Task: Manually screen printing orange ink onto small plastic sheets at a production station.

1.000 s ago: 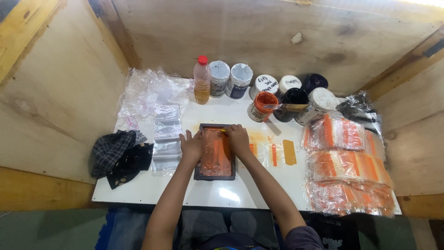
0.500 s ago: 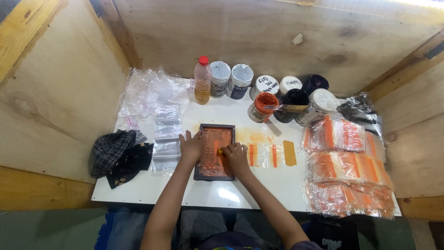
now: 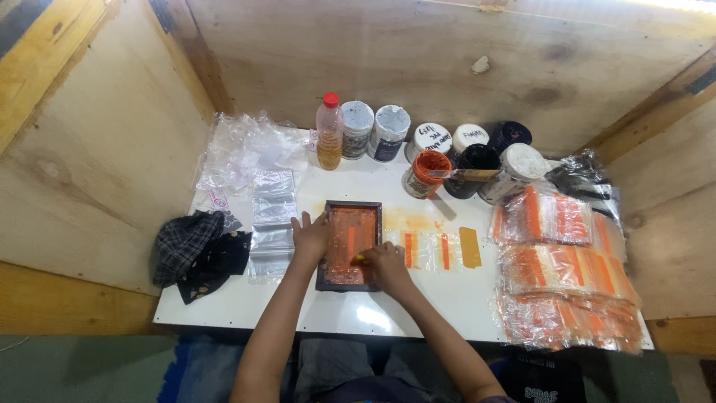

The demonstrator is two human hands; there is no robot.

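Head view: the small dark-framed, orange-inked printing screen (image 3: 349, 245) lies mid-table, long axis running away from the person. The left hand (image 3: 312, 236) presses flat, fingers spread, on its left edge. The right hand (image 3: 384, 264), nearer its lower right corner, is closed on a small yellow scraper (image 3: 359, 259) touching the mesh

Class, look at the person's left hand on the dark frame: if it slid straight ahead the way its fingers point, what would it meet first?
The left hand points up the white table. Beyond the dark frame, bare tabletop follows; the first thing met is probably the red-capped bottle, though depth is uncertain.
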